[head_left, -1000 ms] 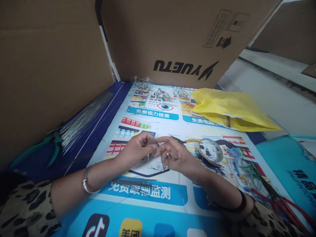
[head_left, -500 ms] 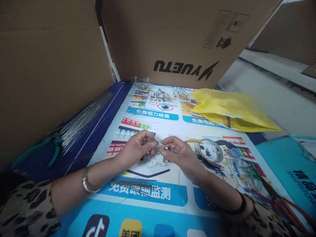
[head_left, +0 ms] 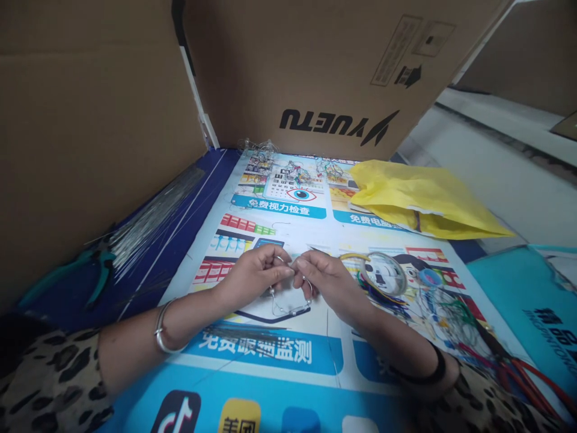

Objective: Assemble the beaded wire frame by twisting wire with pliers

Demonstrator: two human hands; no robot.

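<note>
Between my two hands hangs a thin wire loop strung with small pale beads point(head_left: 294, 313), its lower part drooping over the printed sheet point(head_left: 322, 234). My left hand point(head_left: 264, 269) pinches the wire between thumb and fingers. Close against its fingertips, my right hand point(head_left: 322, 270) also pinches the loop, with part of it curving by the bent fingers. The exact spot where the wire ends meet is hidden by the fingers. Below my left hand lies a bundle of dark straight wires point(head_left: 247, 332).
Teal-handled pliers point(head_left: 101, 267) and a sheaf of straight wires point(head_left: 155, 210) lie left. At right are a yellow bag point(head_left: 419, 192), coiled cords point(head_left: 383, 273), tangled wires point(head_left: 455, 319) and red-handled pliers point(head_left: 527, 379). Cardboard panels point(head_left: 288, 66) stand behind.
My fingertips have come closer together and the right fingers have curled further over the wire. The beaded loop has shifted slightly down and to the right.
</note>
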